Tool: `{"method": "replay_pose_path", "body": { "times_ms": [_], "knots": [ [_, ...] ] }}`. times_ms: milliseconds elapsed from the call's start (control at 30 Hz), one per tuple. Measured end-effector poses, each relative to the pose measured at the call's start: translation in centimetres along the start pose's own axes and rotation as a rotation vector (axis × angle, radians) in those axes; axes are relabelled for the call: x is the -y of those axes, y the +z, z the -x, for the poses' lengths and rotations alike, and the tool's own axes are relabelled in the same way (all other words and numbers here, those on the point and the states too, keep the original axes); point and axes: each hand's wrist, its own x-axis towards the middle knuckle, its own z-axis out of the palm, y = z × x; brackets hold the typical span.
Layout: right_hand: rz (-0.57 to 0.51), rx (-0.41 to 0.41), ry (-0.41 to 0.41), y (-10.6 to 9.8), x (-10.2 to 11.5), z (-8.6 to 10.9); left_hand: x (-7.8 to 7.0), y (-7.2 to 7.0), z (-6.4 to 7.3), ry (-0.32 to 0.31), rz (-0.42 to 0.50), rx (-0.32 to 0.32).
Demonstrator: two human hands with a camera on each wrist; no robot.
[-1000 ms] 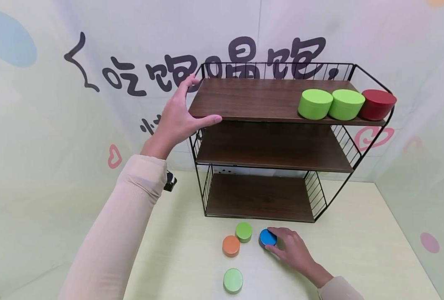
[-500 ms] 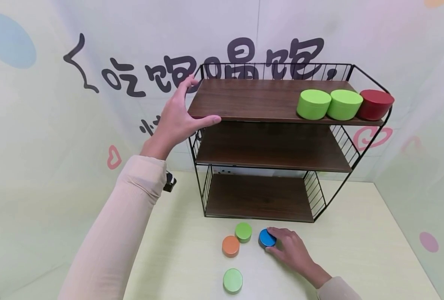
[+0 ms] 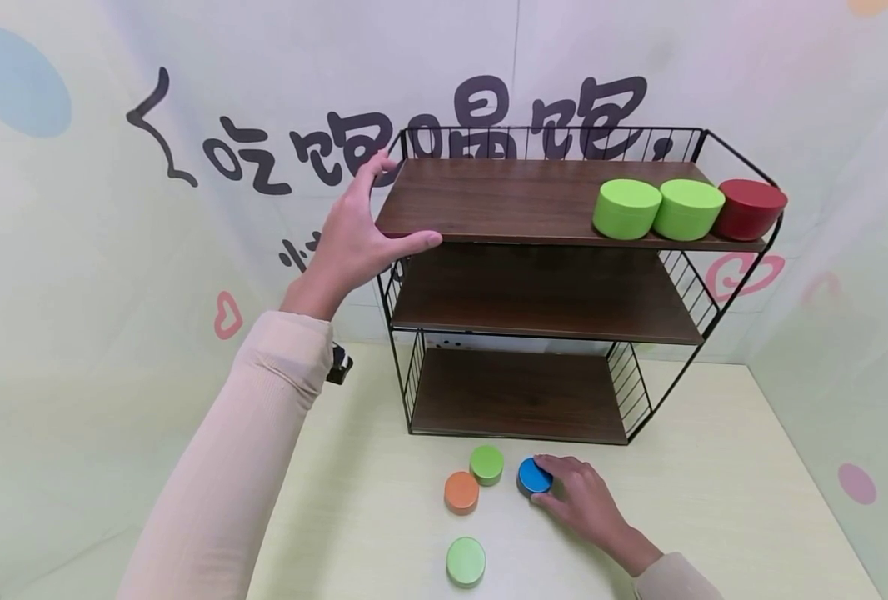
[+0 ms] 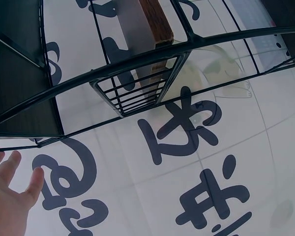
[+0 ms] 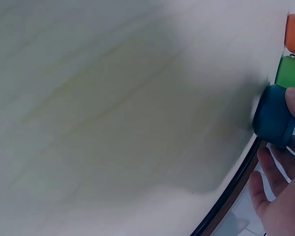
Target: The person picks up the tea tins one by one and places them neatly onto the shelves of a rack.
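My right hand (image 3: 582, 504) pinches a round blue tin (image 3: 534, 476) between thumb and fingers on the table, in front of the shelf rack. The right wrist view shows the thumb on the side of the blue tin (image 5: 274, 115), with some fingers spread below it. My left hand (image 3: 357, 229) is at the left end of the rack's top board (image 3: 496, 196), thumb along the front edge and a finger reaching toward the back corner. In the left wrist view, the left hand (image 4: 12, 194) shows spread fingers beside the black wire frame.
Left of the blue tin stand a green tin (image 3: 486, 464) and an orange tin (image 3: 461, 492); a pale green tin (image 3: 466, 561) is nearer. Two lime tins (image 3: 627, 208) and a dark red tin (image 3: 751, 209) line the top board's right end. Below are a middle board (image 3: 549, 292) and bottom board (image 3: 519, 396).
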Motion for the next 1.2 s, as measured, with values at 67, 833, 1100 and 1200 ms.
{"method": "replay_pose_path", "body": {
  "times_ms": [67, 833, 1100, 1200],
  "knots": [
    [0.011, 0.004, -0.008, -0.1, 0.0, -0.1, 0.0, 0.0, 0.0, 0.0, 0.0, 0.001],
    [0.133, 0.015, -0.141, -2.6, 0.7, -1.5, -0.2, -0.1, -0.1, 0.005, 0.007, 0.004],
    [0.174, -0.049, -0.268, -4.7, 1.2, -2.1, -0.2, -0.1, 0.0, -0.011, -0.004, 0.006],
    [0.155, -0.08, -0.314, -5.6, 1.4, -2.4, -0.2, -0.1, 0.0, -0.013, -0.005, 0.006]
  ]
}}
